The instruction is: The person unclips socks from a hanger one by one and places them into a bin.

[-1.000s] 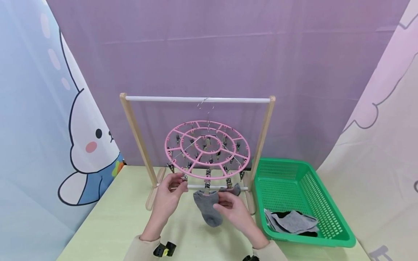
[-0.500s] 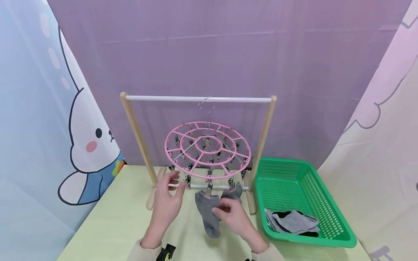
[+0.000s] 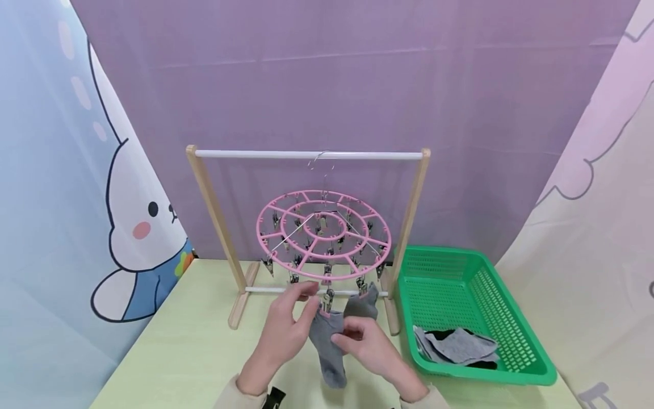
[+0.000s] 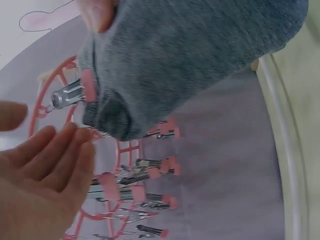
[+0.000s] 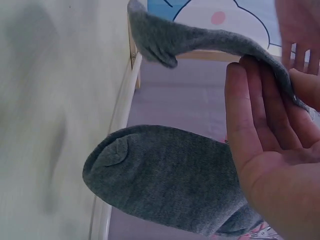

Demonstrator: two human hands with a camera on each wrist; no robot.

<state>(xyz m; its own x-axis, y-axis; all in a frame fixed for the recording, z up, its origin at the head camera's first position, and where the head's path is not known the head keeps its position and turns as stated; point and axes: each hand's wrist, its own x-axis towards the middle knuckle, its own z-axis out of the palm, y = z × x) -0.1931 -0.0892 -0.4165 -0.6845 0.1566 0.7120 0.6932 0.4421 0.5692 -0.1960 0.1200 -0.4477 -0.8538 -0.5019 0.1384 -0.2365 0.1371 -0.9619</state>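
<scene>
A grey sock [image 3: 329, 347] hangs from a metal clip [image 3: 328, 302] with pink tips at the front of a pink round clip hanger [image 3: 258, 227]. My right hand [image 3: 372, 347] pinches the sock's right edge near the cuff, thumb against fingers. My left hand [image 3: 287, 326] is at the left of the clip and cuff. In the left wrist view, its fingers [image 4: 60, 155] are extended and apart from the thumb, just beside the clip. A second grey sock [image 3: 361, 307] hangs from a clip to the right, behind my right hand; the right wrist view shows its toe hanging free.
The hanger hooks over the white bar [image 3: 255, 154] of a wooden-legged rack. Several unused clips [image 3: 268, 264] dangle from its rings. A green basket [image 3: 531, 341] at the right holds grey and black socks [image 3: 460, 347]. A purple cloth [image 3: 327, 74] hangs behind.
My left hand has left the neighbouring clip on the left and moved right to the sock's clip. The sock hangs slightly lower and nearer; my right hand keeps its pinch.
</scene>
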